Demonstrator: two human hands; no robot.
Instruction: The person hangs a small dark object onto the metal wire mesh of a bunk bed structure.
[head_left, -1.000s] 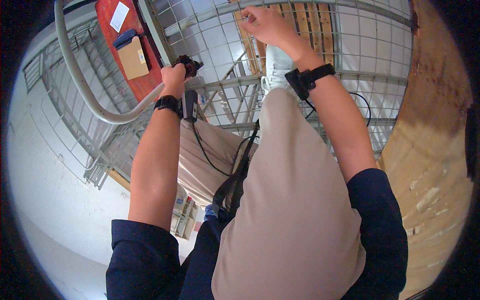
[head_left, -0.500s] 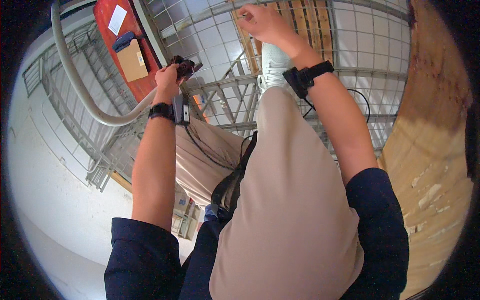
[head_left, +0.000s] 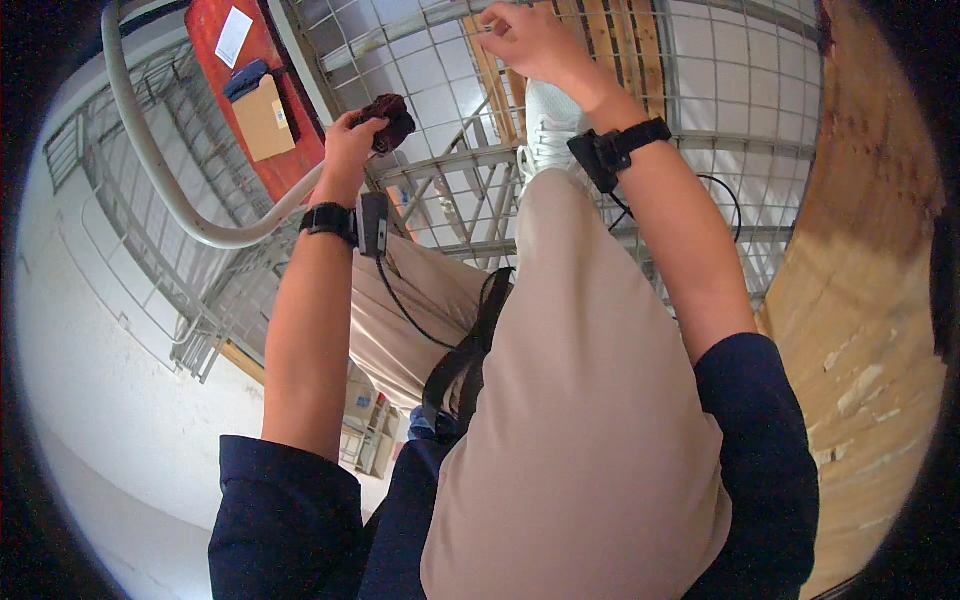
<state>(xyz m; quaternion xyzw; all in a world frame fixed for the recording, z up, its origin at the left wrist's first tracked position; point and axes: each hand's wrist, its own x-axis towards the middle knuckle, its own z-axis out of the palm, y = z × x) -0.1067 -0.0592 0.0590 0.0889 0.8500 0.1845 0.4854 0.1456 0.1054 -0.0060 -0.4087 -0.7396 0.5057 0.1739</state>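
In my left hand (head_left: 348, 148) is a dark reddish-brown bunched object (head_left: 392, 122), gripped between thumb and fingers; its exact kind does not show. My right hand (head_left: 540, 45) hovers over the toe of my white laced shoe (head_left: 550, 130). Its fingers are bent, the thumb and forefinger stand apart, and nothing shows between them. Black straps with small devices circle both wrists, the left device (head_left: 372, 225) and the right device (head_left: 600, 160) each trailing a black cable.
Wire mesh (head_left: 430, 60) spreads beneath my foot, with wooden slats (head_left: 620, 50) below it. A red board (head_left: 215, 60) bearing a cardboard piece (head_left: 262, 120) lies left. A bent grey tube (head_left: 150, 165) curves past it. Along the right runs a worn wooden panel (head_left: 850, 350).
My left hand has shifted slightly right and up, turning the dark object so more of it shows. The thumb and forefinger of my right hand have parted.
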